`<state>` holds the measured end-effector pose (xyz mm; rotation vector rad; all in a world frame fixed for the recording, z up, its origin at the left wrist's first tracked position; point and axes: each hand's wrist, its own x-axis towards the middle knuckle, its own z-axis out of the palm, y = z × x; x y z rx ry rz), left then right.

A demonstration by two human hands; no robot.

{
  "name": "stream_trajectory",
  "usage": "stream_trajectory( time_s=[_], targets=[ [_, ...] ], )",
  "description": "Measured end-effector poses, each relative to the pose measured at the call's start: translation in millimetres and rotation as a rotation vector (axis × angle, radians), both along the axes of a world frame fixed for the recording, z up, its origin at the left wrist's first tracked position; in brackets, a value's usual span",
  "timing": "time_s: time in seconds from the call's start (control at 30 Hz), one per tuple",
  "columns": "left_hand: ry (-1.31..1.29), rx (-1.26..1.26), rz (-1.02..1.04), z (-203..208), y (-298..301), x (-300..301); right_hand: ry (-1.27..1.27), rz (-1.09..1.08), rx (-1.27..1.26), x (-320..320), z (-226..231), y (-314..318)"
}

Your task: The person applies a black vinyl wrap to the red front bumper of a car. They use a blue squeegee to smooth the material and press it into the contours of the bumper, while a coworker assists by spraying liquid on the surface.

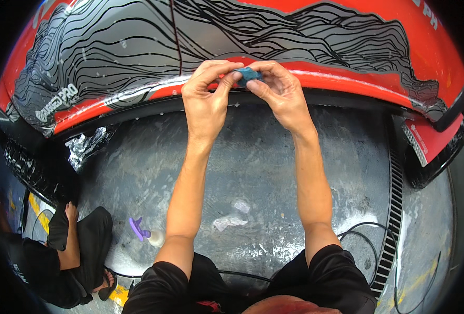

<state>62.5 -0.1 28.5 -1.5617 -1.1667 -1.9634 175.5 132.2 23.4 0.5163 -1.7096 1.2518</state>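
Lump of blue putty (249,76) sits upper centre, pinched by my left grip (207,97) and right grip (281,95); I judge a loosened pinch could drop it onto the floor (255,152).

Matt, putty-like blue lump (249,76), glossy painted car body (342,81), patchily shiny floor (263,157), purple plastic spray head (137,229)

the lump (250,76) is blue, the car (232,32) red with black-lined grey.
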Motion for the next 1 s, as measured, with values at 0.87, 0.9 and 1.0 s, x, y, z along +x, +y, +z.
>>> stream_trajectory(
  time_s=[0.87, 0.9, 1.0],
  targets=[
    [0.297, -0.012, 0.604, -36, 38, -37, 0.444, -1.406, 0.140, -17, 0, 25],
    [0.287, -0.008, 0.595, -38, 36, -38, 0.429, -1.430, 0.112, -8, 4, 30],
    [0.276, 0.009, 0.590, -38, 34, -44, 0.427, -1.443, 0.091, -9, 5, 29]
  ],
)
